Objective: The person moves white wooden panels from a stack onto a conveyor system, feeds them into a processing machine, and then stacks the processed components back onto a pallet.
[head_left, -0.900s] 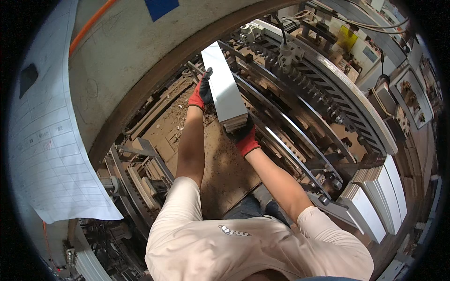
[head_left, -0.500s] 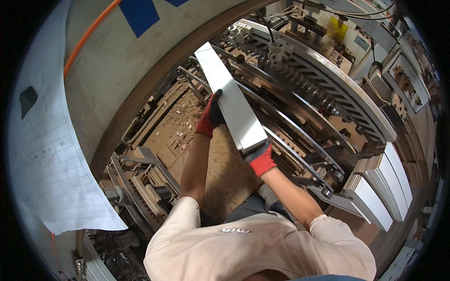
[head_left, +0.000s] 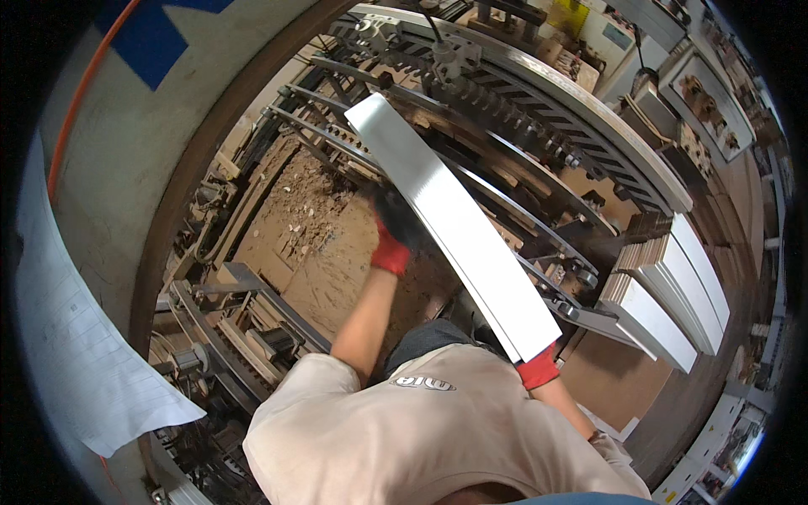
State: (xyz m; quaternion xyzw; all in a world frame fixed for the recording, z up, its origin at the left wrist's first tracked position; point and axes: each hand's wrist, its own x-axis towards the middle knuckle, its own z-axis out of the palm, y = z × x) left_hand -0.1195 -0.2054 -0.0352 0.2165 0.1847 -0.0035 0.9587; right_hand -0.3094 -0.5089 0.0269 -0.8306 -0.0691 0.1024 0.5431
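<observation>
A long white board slants across the middle, its far end over the metal rails and its near end by my right side. A line along its left edge looks like a second board beneath; I cannot tell for sure. My right hand, in a red and black glove, grips the near end, fingers hidden underneath. Gloved the same way, my left hand is beside the board's left edge, with its dark fingers smeared by motion. Whether it touches the board, I cannot tell.
Parallel metal rails of a machine run under and beyond the board. Stacked white boards stand at the right. Debris covers the floor at left. A paper sheet hangs on the machine frame beside me.
The board's near end has swung right and toward me with my right hand. My left hand has shifted down along the board's left side, off its earlier grip place. The view has shifted too.
</observation>
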